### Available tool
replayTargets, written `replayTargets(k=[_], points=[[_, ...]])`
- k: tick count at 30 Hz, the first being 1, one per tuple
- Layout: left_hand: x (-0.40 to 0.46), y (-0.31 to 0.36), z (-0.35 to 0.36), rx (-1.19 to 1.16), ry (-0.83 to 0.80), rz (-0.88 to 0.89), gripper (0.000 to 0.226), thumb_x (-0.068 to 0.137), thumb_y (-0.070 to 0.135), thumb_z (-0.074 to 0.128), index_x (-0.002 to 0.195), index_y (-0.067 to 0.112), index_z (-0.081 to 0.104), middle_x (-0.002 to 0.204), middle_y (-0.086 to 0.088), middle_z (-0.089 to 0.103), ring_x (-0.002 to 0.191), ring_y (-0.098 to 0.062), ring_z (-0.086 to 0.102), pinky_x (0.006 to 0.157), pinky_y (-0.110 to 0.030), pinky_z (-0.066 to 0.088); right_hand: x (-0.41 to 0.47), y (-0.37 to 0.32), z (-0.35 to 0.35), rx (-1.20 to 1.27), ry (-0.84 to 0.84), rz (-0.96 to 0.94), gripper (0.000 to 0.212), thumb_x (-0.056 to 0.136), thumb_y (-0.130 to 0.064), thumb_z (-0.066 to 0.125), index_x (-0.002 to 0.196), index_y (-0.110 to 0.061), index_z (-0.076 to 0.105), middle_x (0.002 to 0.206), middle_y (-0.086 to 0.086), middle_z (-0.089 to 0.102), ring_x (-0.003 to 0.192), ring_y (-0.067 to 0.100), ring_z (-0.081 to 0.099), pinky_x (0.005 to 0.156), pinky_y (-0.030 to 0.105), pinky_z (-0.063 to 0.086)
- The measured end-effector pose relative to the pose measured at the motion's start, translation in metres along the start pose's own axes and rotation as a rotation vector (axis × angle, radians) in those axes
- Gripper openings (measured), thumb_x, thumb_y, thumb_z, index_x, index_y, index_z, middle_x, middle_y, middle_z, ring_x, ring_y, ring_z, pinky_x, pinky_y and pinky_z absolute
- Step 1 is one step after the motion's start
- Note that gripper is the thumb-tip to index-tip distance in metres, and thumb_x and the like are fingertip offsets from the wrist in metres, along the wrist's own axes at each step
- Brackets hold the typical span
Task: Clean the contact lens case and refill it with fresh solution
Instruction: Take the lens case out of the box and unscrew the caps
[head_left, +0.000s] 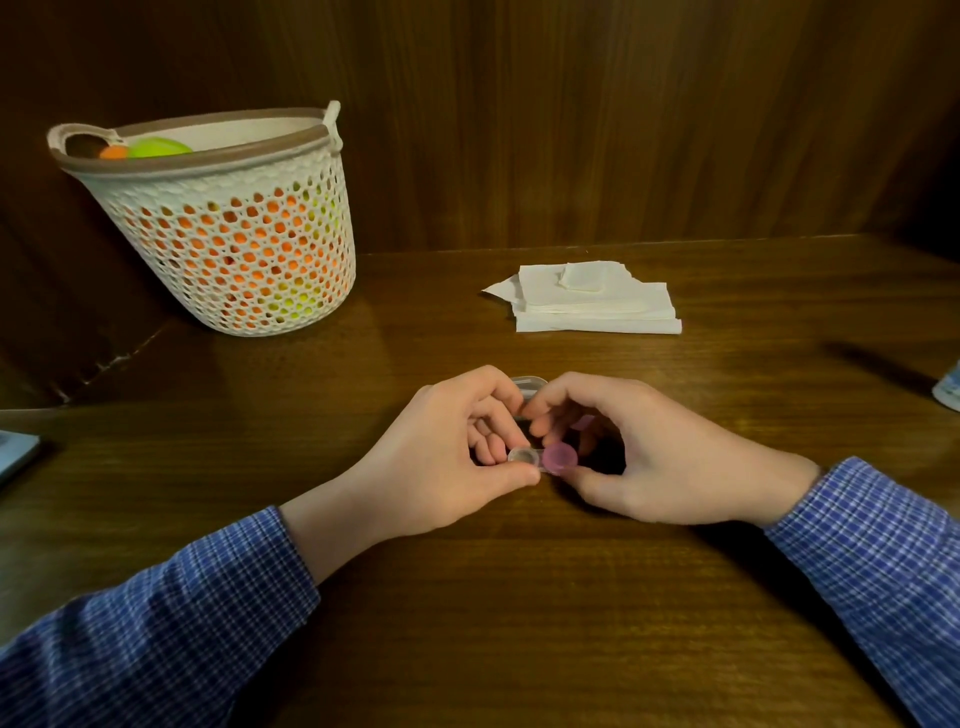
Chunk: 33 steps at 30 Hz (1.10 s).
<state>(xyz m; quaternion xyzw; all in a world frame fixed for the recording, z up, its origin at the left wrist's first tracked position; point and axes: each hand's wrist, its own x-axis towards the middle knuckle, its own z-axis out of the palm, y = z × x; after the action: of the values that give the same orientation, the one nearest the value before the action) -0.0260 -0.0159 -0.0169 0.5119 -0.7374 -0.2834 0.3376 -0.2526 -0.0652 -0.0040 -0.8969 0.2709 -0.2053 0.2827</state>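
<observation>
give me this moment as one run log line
left hand: holds contact lens case | right hand: pinches pink cap | tissues: untouched | stage: opening

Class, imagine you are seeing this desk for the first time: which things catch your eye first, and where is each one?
At the centre, the left hand and the right hand together hold a small contact lens case, one well clear, the other with a pink cap. At the back left stands a white perforated basket with orange and green things showing through. A stack of white tissues lies at the back right of the wooden table.
</observation>
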Motion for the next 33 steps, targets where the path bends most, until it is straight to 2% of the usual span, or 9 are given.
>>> replayTargets(k=[5,8,12,17,23,29,33], points=[[0.0005,0.0003,0.0003,0.015,0.004,0.002,0.046,0.078,0.025,0.089,0.113,0.032,0.061,0.093,0.016,0.074,0.077,-0.010,0.072,0.066,-0.023,0.061,0.0009,-0.0012,0.0018,-0.045,0.037,-0.001,0.042,0.083,-0.036,0.081,0.120,-0.035,0.060,0.111,-0.021,0.063,0.106,0.000,0.061,0.087,0.014,0.052],[0.0005,0.0006,0.0001,0.005,0.000,0.002,0.045,0.078,0.025,0.089,0.112,0.033,0.061,0.093,0.015,0.075,0.077,-0.010,0.072,0.067,-0.022,0.060,0.0011,0.0004,-0.0005,-0.046,0.023,0.007,0.039,0.087,-0.028,0.079,0.120,-0.035,0.061,0.111,-0.020,0.063,0.106,0.001,0.062,0.086,0.016,0.054],[-0.0002,0.0011,0.0000,0.011,0.004,-0.001,0.046,0.078,0.024,0.090,0.112,0.033,0.061,0.093,0.016,0.074,0.077,-0.009,0.072,0.067,-0.021,0.060,-0.0001,0.0008,-0.0033,-0.040,-0.008,0.013,0.045,0.082,-0.019,0.077,0.122,-0.033,0.061,0.114,-0.021,0.062,0.108,0.000,0.061,0.090,0.016,0.053],[0.0002,0.0016,0.0001,0.017,0.004,0.001,0.045,0.078,0.025,0.090,0.112,0.032,0.062,0.093,0.016,0.074,0.077,-0.009,0.072,0.067,-0.021,0.060,0.0008,-0.0004,-0.0004,-0.063,0.026,0.013,0.041,0.083,-0.039,0.081,0.119,-0.032,0.063,0.111,-0.020,0.063,0.104,0.001,0.062,0.084,0.014,0.053],[-0.0003,0.0020,-0.0001,0.010,-0.004,-0.010,0.046,0.078,0.024,0.090,0.113,0.031,0.062,0.093,0.016,0.074,0.078,-0.010,0.072,0.068,-0.023,0.061,0.0000,0.0006,-0.0028,-0.064,-0.010,0.014,0.037,0.084,-0.025,0.077,0.118,-0.032,0.063,0.111,-0.020,0.063,0.106,0.000,0.061,0.087,0.015,0.053],[0.0002,0.0025,0.0001,0.019,0.000,-0.016,0.045,0.078,0.025,0.090,0.112,0.033,0.062,0.093,0.016,0.074,0.078,-0.010,0.072,0.067,-0.021,0.060,0.0008,-0.0001,-0.0008,-0.088,0.028,0.010,0.036,0.082,-0.040,0.081,0.113,-0.034,0.064,0.107,-0.020,0.065,0.101,0.000,0.062,0.083,0.016,0.054],[0.0001,0.0028,-0.0003,0.019,-0.005,-0.014,0.045,0.078,0.024,0.090,0.112,0.033,0.062,0.093,0.017,0.074,0.078,-0.009,0.072,0.067,-0.021,0.060,0.0012,-0.0010,-0.0007,-0.078,0.022,0.001,0.027,0.086,-0.034,0.078,0.108,-0.040,0.064,0.099,-0.020,0.068,0.096,0.000,0.065,0.082,0.016,0.054]])
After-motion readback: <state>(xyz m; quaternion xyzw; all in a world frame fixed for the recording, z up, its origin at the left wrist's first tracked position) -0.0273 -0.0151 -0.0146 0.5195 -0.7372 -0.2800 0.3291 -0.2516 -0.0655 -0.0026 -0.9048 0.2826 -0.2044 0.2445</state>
